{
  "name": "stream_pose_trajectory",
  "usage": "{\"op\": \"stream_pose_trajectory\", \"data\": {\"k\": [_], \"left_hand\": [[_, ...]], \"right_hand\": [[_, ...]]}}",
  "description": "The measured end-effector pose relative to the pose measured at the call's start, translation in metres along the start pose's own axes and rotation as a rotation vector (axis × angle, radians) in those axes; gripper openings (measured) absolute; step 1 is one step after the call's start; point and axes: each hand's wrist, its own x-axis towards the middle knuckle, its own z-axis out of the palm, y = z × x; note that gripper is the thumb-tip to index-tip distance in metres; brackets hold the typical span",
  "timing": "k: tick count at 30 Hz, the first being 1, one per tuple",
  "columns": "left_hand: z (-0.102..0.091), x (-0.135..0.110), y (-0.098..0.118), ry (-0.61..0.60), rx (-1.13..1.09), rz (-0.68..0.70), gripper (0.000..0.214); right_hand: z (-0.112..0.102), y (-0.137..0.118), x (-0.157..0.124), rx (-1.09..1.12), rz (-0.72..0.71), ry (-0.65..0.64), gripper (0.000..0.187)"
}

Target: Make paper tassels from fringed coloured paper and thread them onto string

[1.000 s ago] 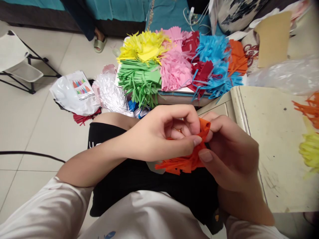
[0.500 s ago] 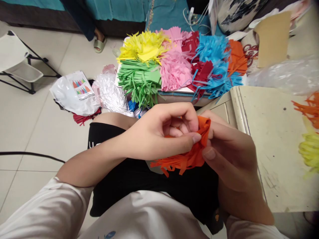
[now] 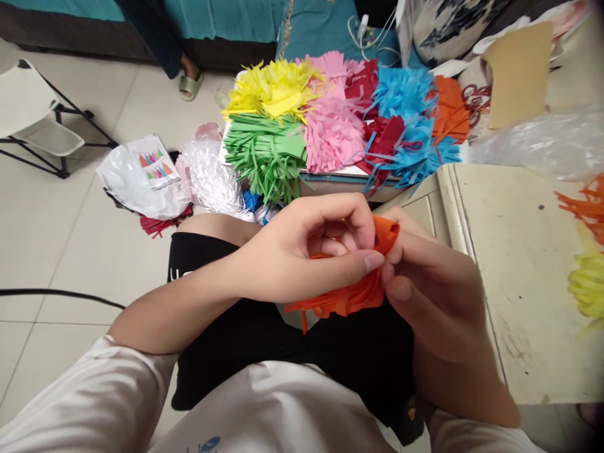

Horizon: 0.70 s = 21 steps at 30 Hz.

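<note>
Over my lap both hands pinch one piece of orange fringed paper (image 3: 349, 296). My left hand (image 3: 302, 251) is curled, thumb and fingers closed on its folded top. My right hand (image 3: 434, 296) grips the same fold from the right, thumb pressed against the paper. The cut fringe hangs down and to the left below my hands.
A board ahead carries piles of fringed paper: yellow (image 3: 274, 88), green (image 3: 264, 148), pink (image 3: 330, 126), dark red, blue (image 3: 406, 107), orange. A worn cream table (image 3: 523, 264) at right holds orange and yellow fringes (image 3: 587, 286). Plastic bags (image 3: 141, 179) lie on the tiled floor beside a folding stool (image 3: 33, 119).
The fold has been rolled tighter between my fingers, and the hanging fringe has swung leftward and bunched up. My right thumb has slid closer to my left thumb.
</note>
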Motion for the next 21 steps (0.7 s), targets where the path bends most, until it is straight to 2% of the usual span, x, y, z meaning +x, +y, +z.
{"op": "stream_pose_trajectory", "data": {"k": [3, 13, 21], "left_hand": [[0.001, -0.0015, -0.0003, 0.008, 0.011, -0.029, 0.054], [-0.0003, 0.0004, -0.003, -0.056, -0.048, -0.002, 0.052], [-0.0019, -0.0017, -0.0027, -0.034, -0.005, 0.01, 0.048]], "right_hand": [[-0.0014, 0.0019, -0.0004, -0.068, -0.024, -0.024, 0.033], [0.0056, -0.0048, 0.0004, -0.183, -0.025, 0.085, 0.044], [0.0073, -0.0073, -0.0034, -0.134, 0.035, 0.094, 0.041]]}}
